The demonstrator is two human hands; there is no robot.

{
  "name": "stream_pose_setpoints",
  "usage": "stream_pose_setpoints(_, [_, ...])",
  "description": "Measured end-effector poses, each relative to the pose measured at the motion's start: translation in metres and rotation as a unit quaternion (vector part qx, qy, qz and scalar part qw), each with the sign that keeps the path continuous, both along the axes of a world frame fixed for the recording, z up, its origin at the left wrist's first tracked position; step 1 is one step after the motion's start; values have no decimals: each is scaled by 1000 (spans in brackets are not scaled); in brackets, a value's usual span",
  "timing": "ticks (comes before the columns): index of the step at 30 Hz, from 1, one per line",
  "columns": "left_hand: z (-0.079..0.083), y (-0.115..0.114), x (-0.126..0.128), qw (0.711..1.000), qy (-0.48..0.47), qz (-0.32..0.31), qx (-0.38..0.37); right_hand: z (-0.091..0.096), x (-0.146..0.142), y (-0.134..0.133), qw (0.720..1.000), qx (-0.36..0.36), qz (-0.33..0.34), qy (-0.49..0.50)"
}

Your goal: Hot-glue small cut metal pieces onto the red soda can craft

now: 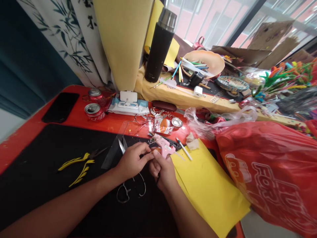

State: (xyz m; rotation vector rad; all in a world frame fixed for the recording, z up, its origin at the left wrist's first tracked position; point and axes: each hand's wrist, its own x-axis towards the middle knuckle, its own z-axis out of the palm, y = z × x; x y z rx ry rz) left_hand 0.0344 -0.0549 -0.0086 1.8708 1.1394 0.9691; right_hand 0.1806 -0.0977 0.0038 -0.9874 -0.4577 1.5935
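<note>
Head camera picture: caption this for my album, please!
Left hand and right hand meet at a pink plastic glue gun beside yellow paper.

Bare forearms point(61, 201), bare hands point(132, 160), slim fingers point(141, 147)

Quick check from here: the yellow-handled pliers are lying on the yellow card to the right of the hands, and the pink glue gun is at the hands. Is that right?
Not quite. The head view shows the yellow-handled pliers on the black mat, left of the left hand, not on the yellow card. The pink glue gun is at the hands, as you said, by the right hand.
</note>
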Motion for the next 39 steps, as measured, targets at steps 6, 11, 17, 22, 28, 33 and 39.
stream_pose_setpoints(6, [7, -5, -2, 997, -27, 10, 76, 3, 1, -3, 1000, 22, 21, -1])
stream_pose_setpoints(11, [7, -3, -2, 999, -6, 9, 50, 2, 1, -1, 1000, 13, 12, 5])
stream_pose_setpoints(17, [2, -2, -1, 1000, -6, 11, 12, 1, 1, 0, 1000, -1, 10, -7])
stream_pose_setpoints(22, [1, -3, -1, 1000, -7, 10, 7, 0, 2, 0, 1000, -4, 9, -2])
stream_pose_setpoints(28, [0, -2, -1, 1000, -2, 3, 7, 1, 1, 0, 1000, -5, 7, 2])
stream_pose_setpoints(33, [1, -2, -1, 1000, -1, 1, 11, 1, 2, 0, 1000, -8, 7, 5])
stream_pose_setpoints(39, [1, -1, -2, 1000, -1, -2, 5, 1, 1, -1, 1000, -13, 6, 5])
